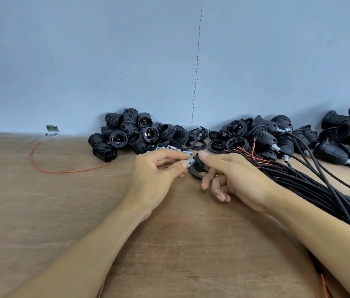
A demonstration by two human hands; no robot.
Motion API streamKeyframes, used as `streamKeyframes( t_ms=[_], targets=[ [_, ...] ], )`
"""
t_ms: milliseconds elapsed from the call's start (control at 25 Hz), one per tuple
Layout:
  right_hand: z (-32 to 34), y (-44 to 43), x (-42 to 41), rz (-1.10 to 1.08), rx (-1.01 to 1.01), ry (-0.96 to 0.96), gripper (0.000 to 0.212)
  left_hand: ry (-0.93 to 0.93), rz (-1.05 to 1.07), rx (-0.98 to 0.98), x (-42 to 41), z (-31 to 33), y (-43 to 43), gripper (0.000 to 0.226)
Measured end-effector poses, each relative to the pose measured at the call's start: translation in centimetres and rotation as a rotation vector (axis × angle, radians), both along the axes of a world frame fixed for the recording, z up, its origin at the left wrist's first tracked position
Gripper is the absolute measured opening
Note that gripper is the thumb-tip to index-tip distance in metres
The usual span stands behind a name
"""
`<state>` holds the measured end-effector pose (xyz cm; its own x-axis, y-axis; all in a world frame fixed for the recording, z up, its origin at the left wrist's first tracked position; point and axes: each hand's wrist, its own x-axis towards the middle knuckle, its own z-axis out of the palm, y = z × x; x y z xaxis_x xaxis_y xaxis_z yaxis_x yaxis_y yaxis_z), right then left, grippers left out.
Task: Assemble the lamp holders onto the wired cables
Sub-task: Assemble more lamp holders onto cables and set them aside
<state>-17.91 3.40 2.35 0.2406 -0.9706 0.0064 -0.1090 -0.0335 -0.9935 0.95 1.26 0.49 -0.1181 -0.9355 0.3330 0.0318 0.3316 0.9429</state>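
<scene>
My left hand (pixel 157 175) pinches a small silver threaded metal fitting (pixel 189 161) between thumb and forefinger. The fitting sits in the top of a black lamp holder cap (pixel 196 167), which my right hand (pixel 232 179) grips with thumb and fingers. Both hands meet above the middle of the wooden table (pixel 62 211). A thick bundle of black cables (pixel 311 186) with red and black wire ends lies to the right, under my right forearm.
A pile of black lamp holder bodies (pixel 124 134) lies against the blue wall, with loose rings (pixel 193 139) and silver fittings (pixel 169 149) beside it. Assembled holders on cables (pixel 277 134) lie at the right. A loose red wire (pixel 62 171) curves at the left, near a metal bracket (pixel 52 130).
</scene>
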Motion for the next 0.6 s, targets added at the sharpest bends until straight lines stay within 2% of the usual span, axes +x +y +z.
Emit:
streamKeyframes(
  t_ms=[120,160,320,440,600],
  targets=[
    [0.1,-0.1,0.2,-0.112,0.018,0.102,0.063,-0.003,-0.030,-0.007,-0.2,0.1,0.3,0.024],
    [0.2,-0.1,0.2,-0.143,0.015,0.112,0.066,-0.003,-0.037,-0.010,-0.3,0.1,0.4,0.024],
    [0.3,0.0,0.9,-0.177,-0.086,0.028,0.058,-0.007,-0.034,-0.022,-0.9,0.0,0.8,0.028],
    [0.3,0.1,1.5,-0.149,-0.096,-0.067,0.055,0.053,-0.025,-0.001,-1.1,0.0,0.7,0.020],
    [0.3,0.2,1.4,-0.113,-0.077,0.001,0.061,0.101,-0.036,0.037,-1.0,0.2,0.7,0.020]
  ],
)
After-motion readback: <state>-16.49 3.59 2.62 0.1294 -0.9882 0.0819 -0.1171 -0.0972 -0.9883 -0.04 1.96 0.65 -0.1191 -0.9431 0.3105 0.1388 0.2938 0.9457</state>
